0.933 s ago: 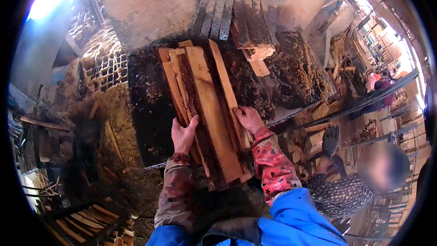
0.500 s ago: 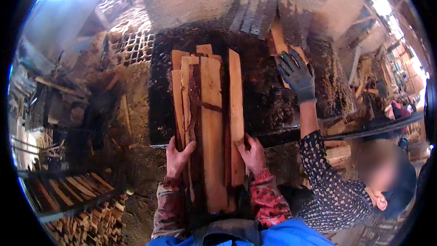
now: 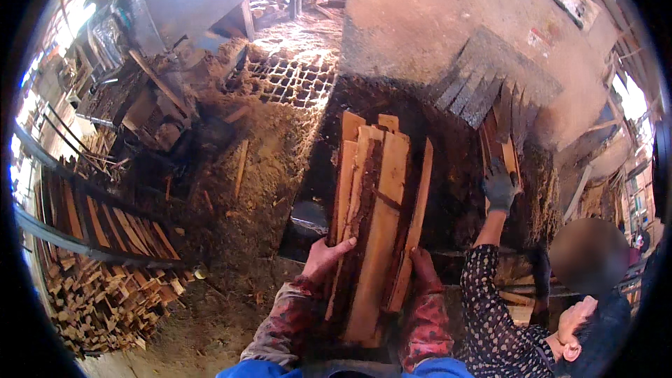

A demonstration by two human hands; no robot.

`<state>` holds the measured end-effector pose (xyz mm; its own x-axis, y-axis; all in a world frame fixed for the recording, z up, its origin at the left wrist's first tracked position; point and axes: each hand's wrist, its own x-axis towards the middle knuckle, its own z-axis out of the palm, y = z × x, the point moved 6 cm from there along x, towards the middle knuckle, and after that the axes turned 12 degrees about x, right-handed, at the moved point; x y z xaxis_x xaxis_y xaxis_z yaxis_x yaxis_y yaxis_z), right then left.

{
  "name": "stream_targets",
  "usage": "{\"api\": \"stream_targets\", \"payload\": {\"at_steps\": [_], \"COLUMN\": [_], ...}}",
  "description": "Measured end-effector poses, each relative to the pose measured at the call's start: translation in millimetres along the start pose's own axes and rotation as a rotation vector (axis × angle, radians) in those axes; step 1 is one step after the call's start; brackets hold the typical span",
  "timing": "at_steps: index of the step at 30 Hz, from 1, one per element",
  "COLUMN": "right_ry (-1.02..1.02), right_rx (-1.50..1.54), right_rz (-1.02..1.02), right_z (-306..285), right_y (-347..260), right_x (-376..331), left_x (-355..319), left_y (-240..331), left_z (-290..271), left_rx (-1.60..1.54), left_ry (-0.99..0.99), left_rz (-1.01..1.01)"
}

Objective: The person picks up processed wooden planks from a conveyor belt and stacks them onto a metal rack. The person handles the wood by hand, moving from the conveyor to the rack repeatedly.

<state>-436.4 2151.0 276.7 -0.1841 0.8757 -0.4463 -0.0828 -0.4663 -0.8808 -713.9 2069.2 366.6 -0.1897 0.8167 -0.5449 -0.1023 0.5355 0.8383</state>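
At lower centre of the frame, gripping a loose stack of rough boards (image 3: 379,238) from 2 sides, with left hand (image 3: 326,259) and right hand (image 3: 424,267) at opposite edges, apparently to keep separate pieces from splaying.

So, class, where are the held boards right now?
In the head view, the boards are just right of centre, clasped between the left hand and right hand.

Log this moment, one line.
left hand: on wood bundle, left side | right hand: on bundle, right side | co-worker's gloved hand: at boards by grey flaps
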Motion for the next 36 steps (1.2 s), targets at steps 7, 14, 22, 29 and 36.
{"api": "stream_targets", "payload": {"at_steps": [7,14,22,29,36], "right_ry": [-0.077,-0.031,-0.033,0.012,-0.215], "right_rx": [-0.131,0.140,0.084,-0.126,-0.081], "right_rz": [-0.089,-0.101,-0.204,-0.130,-0.109], "right_z": [24,42,45,98,154], "right_y": [-17,9,5,-1,-9], "right_x": [-26,-42,-38,-92,-103], "left_x": [-8,-31,-39,-62,-102], "left_y": [-4,-18,-6,-53,-69], "left_z": [-8,-27,-26,-59,-90], "left_rx": [-0.050,-0.252,-0.252,-0.215,-0.363], "left_ry": [-0.166,-0.345,-0.437,-0.306,-0.129], "left_rz": [-0.005,-0.095,0.035,0.034,0.097]}}
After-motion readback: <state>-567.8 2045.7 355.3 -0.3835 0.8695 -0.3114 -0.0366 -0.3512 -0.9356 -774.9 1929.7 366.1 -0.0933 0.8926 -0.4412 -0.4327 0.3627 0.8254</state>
